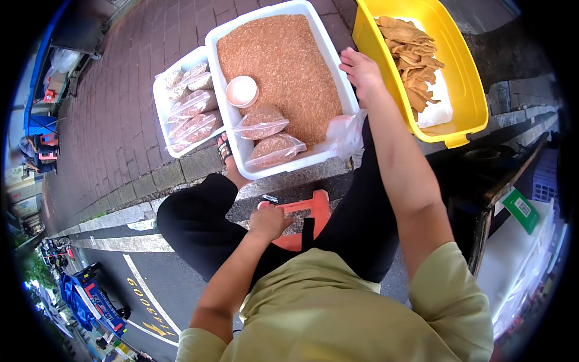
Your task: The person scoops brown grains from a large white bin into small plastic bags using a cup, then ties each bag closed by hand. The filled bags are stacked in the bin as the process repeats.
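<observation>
My right hand (360, 72) hangs over the right rim of a large white plastic tray (282, 171), its fingers slightly apart and nothing seen in them. Reddish-brown loose granular material (280, 59) fills most of that tray. On it stand a small round white bowl (242, 91) and two filled clear zip bags (273, 149); clear plastic bags (346, 131) lie at the near right corner. Near my left knee, above the red plastic stool (320, 210), is my left hand (269, 221), with a small dark and white object (270, 198) just beyond its fingers; whether it is held is unclear.
A smaller white tray (183, 151) of filled zip bags stands at the left. At the right is a yellow plastic bin (468, 95) with brown, wrinkled flat pieces (407, 50). A stone kerb (149, 210) crosses under the trays. A seated person (34, 151) is far left.
</observation>
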`<move>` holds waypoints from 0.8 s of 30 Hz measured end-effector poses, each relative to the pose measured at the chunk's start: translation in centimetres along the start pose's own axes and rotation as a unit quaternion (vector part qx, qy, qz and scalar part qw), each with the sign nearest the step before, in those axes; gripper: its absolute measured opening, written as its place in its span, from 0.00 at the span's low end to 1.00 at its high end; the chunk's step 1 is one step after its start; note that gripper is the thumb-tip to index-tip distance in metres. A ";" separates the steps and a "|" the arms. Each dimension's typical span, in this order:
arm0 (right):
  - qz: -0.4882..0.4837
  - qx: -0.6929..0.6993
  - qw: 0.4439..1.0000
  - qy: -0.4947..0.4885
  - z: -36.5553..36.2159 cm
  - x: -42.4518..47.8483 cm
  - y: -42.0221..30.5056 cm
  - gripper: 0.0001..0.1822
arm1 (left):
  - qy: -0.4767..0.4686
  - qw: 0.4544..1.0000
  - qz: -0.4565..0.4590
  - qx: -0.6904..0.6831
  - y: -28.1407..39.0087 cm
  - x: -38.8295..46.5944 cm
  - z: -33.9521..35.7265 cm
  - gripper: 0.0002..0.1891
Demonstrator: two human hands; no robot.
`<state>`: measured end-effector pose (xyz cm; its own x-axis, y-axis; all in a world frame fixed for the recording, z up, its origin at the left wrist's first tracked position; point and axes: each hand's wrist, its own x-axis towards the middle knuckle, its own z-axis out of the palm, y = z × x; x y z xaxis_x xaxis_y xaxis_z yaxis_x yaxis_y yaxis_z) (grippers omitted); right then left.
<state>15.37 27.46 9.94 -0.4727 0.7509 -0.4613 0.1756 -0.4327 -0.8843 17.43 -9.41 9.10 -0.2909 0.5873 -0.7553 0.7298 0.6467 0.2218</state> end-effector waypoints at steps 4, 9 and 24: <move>0.129 0.141 0.977 0.099 -1.1 4.6 3.0 0.13 | 0.026 0.997 0.064 -0.043 -0.4 -0.2 -6.0 0.21; 0.154 0.255 0.926 0.231 0.5 8.0 14.3 0.13 | 0.123 0.988 0.085 -0.045 0.4 3.2 -17.4 0.19; 0.326 0.368 0.719 0.491 8.8 2.9 29.8 0.25 | 0.131 0.979 0.030 -0.156 -3.8 12.9 -24.9 0.20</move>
<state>11.58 12.35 -17.13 0.4046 0.1016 -0.9088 -0.5929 -0.7275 -0.3453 -4.44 7.82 13.89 -0.4327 0.7067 -0.5598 0.5376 0.7007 0.4690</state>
